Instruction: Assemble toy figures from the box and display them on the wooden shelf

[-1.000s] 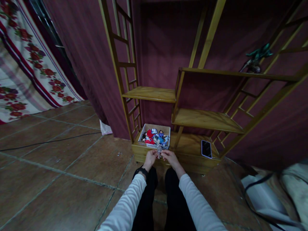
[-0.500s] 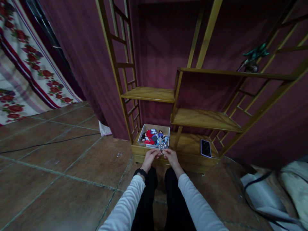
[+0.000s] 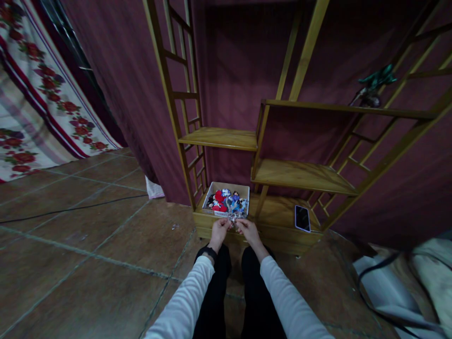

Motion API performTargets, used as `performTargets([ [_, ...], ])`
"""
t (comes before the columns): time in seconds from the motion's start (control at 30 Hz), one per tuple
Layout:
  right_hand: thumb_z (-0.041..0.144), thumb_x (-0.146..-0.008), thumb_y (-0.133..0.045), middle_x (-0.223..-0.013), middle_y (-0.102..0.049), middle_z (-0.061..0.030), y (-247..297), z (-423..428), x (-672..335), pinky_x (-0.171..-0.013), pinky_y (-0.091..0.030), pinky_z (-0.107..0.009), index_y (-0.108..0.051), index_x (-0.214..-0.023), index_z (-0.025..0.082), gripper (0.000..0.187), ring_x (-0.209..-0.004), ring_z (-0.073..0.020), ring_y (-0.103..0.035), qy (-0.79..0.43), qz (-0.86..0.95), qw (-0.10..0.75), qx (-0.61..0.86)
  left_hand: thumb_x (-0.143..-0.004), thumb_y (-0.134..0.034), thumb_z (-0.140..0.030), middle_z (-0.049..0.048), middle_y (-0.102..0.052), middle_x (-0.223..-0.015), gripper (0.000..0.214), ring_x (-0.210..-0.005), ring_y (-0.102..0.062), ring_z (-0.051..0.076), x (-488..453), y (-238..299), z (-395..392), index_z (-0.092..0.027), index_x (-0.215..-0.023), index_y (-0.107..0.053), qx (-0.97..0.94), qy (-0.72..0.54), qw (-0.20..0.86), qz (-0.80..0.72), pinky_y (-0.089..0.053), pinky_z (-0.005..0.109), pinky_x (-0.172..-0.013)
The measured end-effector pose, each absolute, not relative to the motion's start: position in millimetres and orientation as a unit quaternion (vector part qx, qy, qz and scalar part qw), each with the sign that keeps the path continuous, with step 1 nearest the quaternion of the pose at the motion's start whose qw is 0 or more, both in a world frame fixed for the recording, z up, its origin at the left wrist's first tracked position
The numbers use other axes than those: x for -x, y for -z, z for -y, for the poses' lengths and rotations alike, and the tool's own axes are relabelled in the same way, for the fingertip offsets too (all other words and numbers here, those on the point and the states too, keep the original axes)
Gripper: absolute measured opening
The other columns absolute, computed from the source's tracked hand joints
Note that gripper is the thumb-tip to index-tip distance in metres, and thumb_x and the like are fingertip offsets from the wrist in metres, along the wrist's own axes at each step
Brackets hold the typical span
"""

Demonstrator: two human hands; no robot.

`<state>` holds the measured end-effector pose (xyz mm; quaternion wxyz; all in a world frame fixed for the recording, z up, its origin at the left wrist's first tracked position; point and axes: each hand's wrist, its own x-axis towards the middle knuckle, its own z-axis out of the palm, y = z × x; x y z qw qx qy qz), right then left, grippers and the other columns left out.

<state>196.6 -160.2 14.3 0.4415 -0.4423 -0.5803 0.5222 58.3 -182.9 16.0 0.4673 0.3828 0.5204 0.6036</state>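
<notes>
Between my two hands is a small clear, shiny ornament [image 3: 232, 217], too small and glinting to name more exactly. My left hand [image 3: 221, 230] pinches its left side, and a dark band circles that wrist. From the right, my right hand [image 3: 248, 230] has its fingertips closed on the other side. Just beyond the hands, an open cardboard box [image 3: 208, 212] rests on the bottom shelf. Several small colourful figures [image 3: 221, 201] in red, blue, purple and black lie piled in it. The ornament partly covers the box's front edge.
The wooden shelf unit [image 3: 222, 137] stands in front of me against a maroon curtain [image 3: 229, 61]. On its bottom board lies a phone [image 3: 302, 218] to the right. A dark green figurine [image 3: 373, 87] sits on the upper right shelf. A black cable [image 3: 74, 208] crosses the tiled floor.
Both hands have shifted slightly, and the shiny ornament has moved a little left and lower, turning between the fingers. The box and the phone have stayed in place.
</notes>
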Motion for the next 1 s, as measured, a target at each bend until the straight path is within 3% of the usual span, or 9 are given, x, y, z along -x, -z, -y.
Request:
performTargets([
  [0.3, 0.043, -0.070, -0.054, -0.089, -0.064, -0.0052, -17, 161, -206, -0.045, -0.043, -0.022, -0.065, -0.093, 0.021, 0.034, -0.063, -0.0144, -0.055, -0.431, 0.545, 0.530, 0.486, -0.055, -0.070, -0.039, 0.0003, -0.058, -0.053, 0.028, -0.050, -0.050, 0.010, -55, -3, 177, -0.013, -0.060, -0.060, -0.374, -0.609, 0.445, -0.539, -0.041, 0.022, -0.053],
  [0.57, 0.045, -0.068, -0.058, -0.059, -0.062, 0.0000, -10, 156, -207, -0.048, -0.039, -0.025, -0.068, -0.086, 0.020, 0.033, -0.049, -0.0135, -0.049, -0.462, 0.580, 0.467, 0.482, -0.059, -0.068, -0.033, 0.0012, -0.061, -0.057, 0.023, -0.052, -0.051, 0.011, -54, 0, 177, -0.012, -0.067, -0.065, -0.411, -0.597, 0.441, -0.529, -0.041, 0.023, -0.054],
  [0.8, 0.045, -0.064, -0.061, -0.054, -0.058, 0.0024, -7, 154, -207, -0.043, -0.034, -0.021, -0.068, -0.080, 0.019, 0.032, -0.041, -0.0090, -0.043, -0.499, 0.561, 0.454, 0.479, -0.057, -0.069, -0.030, 0.0025, -0.064, -0.062, 0.027, -0.055, -0.054, 0.013, -53, -3, 177, -0.012, -0.078, -0.065, -0.381, -0.600, 0.438, -0.550, -0.042, 0.023, -0.055],
  [1.0, 0.047, -0.064, -0.061, -0.048, -0.055, 0.0033, -8, 154, -206, -0.038, -0.030, -0.019, -0.068, -0.081, 0.017, 0.036, -0.037, -0.0069, -0.039, -0.522, 0.541, 0.458, 0.475, -0.055, -0.071, -0.029, -0.0017, -0.058, -0.052, 0.030, -0.048, -0.051, 0.010, -55, -5, 179, -0.013, -0.079, -0.063, -0.355, -0.620, 0.442, -0.543, -0.040, 0.021, -0.051],
])
